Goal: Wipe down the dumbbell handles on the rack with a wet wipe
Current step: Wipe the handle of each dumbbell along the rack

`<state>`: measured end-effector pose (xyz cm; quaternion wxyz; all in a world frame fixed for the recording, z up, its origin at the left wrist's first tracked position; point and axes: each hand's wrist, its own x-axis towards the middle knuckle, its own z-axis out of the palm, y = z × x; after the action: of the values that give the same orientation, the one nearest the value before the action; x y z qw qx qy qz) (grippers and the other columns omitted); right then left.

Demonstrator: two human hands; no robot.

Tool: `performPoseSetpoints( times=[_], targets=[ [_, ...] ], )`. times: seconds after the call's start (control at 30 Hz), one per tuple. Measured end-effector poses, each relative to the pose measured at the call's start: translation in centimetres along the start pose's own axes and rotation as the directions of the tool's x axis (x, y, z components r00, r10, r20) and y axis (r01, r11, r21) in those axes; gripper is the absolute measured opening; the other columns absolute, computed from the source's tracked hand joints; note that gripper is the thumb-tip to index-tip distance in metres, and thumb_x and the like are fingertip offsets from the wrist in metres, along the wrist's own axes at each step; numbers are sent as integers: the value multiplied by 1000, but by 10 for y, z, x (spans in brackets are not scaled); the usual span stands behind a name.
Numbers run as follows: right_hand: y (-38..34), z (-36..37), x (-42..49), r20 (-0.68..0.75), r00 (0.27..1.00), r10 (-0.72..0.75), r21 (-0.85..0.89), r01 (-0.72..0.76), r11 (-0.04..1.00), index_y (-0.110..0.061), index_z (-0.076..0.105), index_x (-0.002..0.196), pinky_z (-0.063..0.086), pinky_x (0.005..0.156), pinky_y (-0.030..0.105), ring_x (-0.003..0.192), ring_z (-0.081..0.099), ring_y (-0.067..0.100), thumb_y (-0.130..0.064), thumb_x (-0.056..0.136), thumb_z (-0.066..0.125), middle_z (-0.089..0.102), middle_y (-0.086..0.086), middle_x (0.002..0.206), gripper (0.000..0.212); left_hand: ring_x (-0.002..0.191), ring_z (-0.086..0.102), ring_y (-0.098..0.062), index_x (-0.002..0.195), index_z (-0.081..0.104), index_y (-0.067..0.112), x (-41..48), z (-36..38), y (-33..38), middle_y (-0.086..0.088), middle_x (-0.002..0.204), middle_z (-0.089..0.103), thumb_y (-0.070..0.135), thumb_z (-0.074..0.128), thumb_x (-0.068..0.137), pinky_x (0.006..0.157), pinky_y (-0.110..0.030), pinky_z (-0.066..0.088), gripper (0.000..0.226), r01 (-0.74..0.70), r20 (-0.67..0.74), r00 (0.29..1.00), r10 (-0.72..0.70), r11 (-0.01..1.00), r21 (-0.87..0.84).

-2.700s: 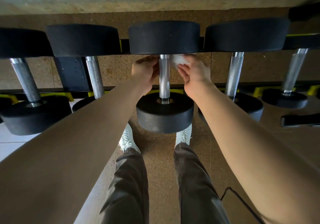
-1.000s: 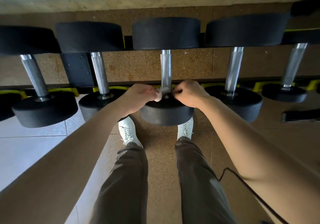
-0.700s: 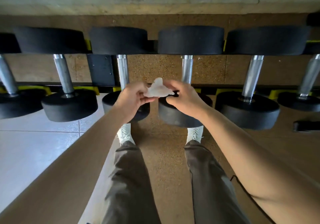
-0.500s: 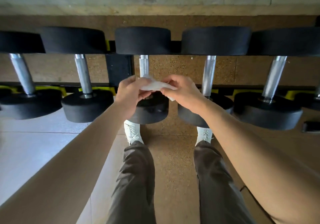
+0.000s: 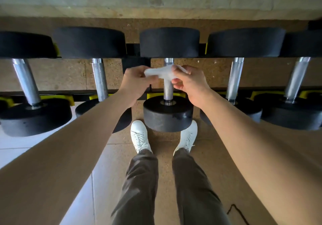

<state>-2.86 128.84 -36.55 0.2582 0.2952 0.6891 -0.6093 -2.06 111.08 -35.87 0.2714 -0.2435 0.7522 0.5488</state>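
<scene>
Two grips clamp one crumpled, translucent white wet wipe (image 5: 159, 73) (thin, wrinkled): the left hand (image 5: 135, 82) pinches its left end, the right hand (image 5: 190, 83) its right. It stretches across the middle dumbbell's smooth steel handle (image 5: 168, 89), between matte black round heads on the rack (image 5: 133, 49).

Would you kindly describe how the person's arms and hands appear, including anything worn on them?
Both arms are bare for their whole visible length; no sleeve shows on the left arm or the right arm. The left hand and right hand wear no gloves, and no watch, bracelet or ring is visible.
</scene>
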Motion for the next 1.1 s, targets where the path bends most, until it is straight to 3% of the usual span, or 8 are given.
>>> performPoseSetpoints(
  times=[0.2,0.37,0.53,0.6,0.73,0.87,0.97,1.1],
  targets=[
    [3,-8,9,1,997,71,106,-71,992,-11,69,102,58,76,32,78,67,20,-18,86,74,70,9,83,18,86,66,-18,89,72,20,11,11,4,-6,90,70,16,72,91,90,-35,56,5,58,-4,998,-60,967,-249],
    [3,-3,13,-100,995,-10,73,17,997,-15,69,84,54,63,26,64,62,13,-15,88,74,66,5,71,7,85,70,-20,92,72,11,18,21,4,-9,92,72,15,74,91,91,-38,60,4,88,-87,987,-138,902,-423],
    [1,9,26,-174,985,-7,176,38,984,-10,70,85,52,57,24,60,62,13,-10,84,79,69,6,71,9,87,76,-23,100,68,-4,28,33,14,-15,93,75,-5,74,86,85,-31,62,15,162,-72,937,-342,610,-776],
    [2,11,29,-168,986,6,211,30,977,-13,68,85,50,56,23,59,59,11,-10,85,77,67,4,71,9,80,77,-22,103,68,-1,34,39,16,-14,89,76,-7,76,83,77,-28,63,23,176,-87,908,-409,563,-807],
    [5,7,37,-214,975,64,234,-13,972,-11,69,97,48,50,19,56,55,9,-13,88,75,67,3,73,11,51,54,-8,77,68,16,39,50,12,2,65,64,7,81,83,55,-19,48,17,223,-148,912,-382,767,-601],
    [4,7,44,-268,957,114,185,-65,981,-5,69,106,45,45,19,51,53,10,-8,89,72,64,3,69,18,58,49,-8,74,69,19,36,51,7,5,67,62,12,83,81,71,-23,52,17,247,-89,926,-366,770,-589],
    [7,9,41,-239,970,-47,62,64,996,-8,70,92,48,53,21,55,57,7,-12,88,74,66,1,73,7,56,51,-12,78,64,18,42,49,5,1,67,63,13,83,83,67,-24,52,20,258,-159,897,-414,779,-572],
    [17,5,37,-237,950,-202,-126,176,976,-5,70,84,54,64,33,69,66,21,-23,85,77,70,7,76,19,55,54,-11,86,66,20,48,47,10,-1,70,66,12,82,83,59,-20,53,18,326,-156,879,-450,808,-491]
  ],
)
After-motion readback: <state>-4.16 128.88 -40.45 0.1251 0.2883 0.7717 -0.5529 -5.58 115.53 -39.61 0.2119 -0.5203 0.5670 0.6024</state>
